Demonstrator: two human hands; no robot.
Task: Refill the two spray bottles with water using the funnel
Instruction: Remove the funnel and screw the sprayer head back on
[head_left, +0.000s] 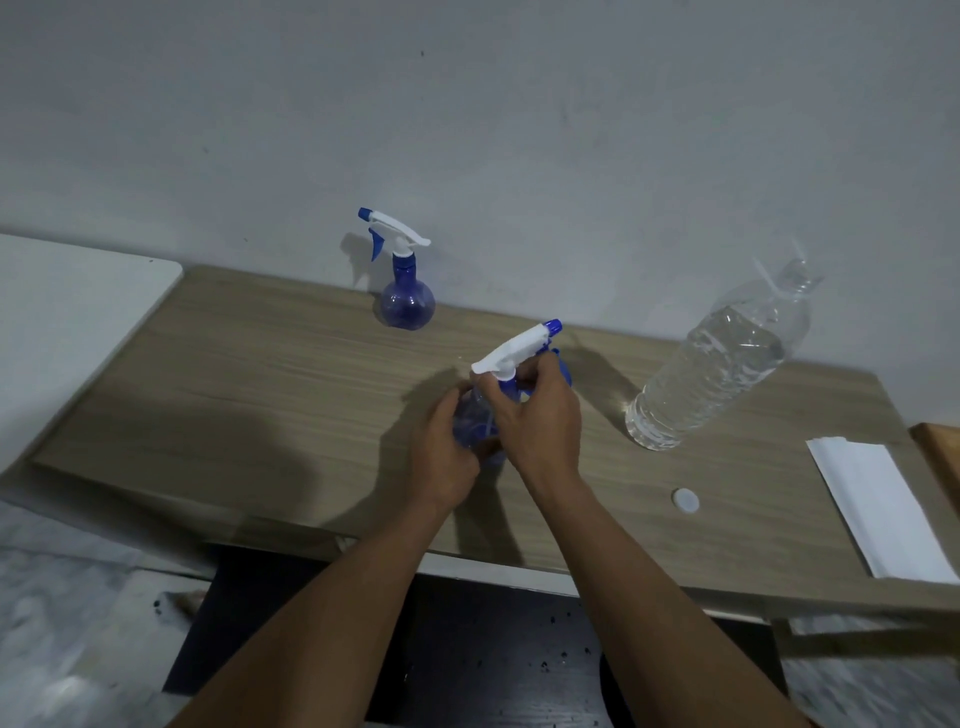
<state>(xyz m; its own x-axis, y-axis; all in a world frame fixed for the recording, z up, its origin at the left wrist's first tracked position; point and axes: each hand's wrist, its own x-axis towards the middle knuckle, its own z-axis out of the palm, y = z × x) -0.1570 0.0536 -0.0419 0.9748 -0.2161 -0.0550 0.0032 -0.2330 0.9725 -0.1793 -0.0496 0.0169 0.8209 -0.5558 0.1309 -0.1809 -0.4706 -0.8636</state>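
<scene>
Table: pale wood-grain laminate table top (234, 374), matte, lying under both hands.
Far bottle: round-bellied translucent blue plastic spray bottle (407, 304) with a white trigger head and blue nozzle, upright at the wall, beyond and left of the hands, well apart from them.
Left hand: the left hand (447, 457) has its fingers curled round the belly of the held bottle.
Held bottle: second blue spray bottle (475, 421) of the same shape, between the hands, tilted, nozzle pointing up and right.
Right hand: the right hand (540, 415), wrist bent, pinches the blue collar under the white trigger head.
Water: tall ribbed clear plastic water bottle (717, 364), mostly full, standing near the right hand, on its right.
Cap: small round white cap (685, 501), flat beside the right forearm.
Sheet: folded white sheet (883, 509), farthest right.
</scene>
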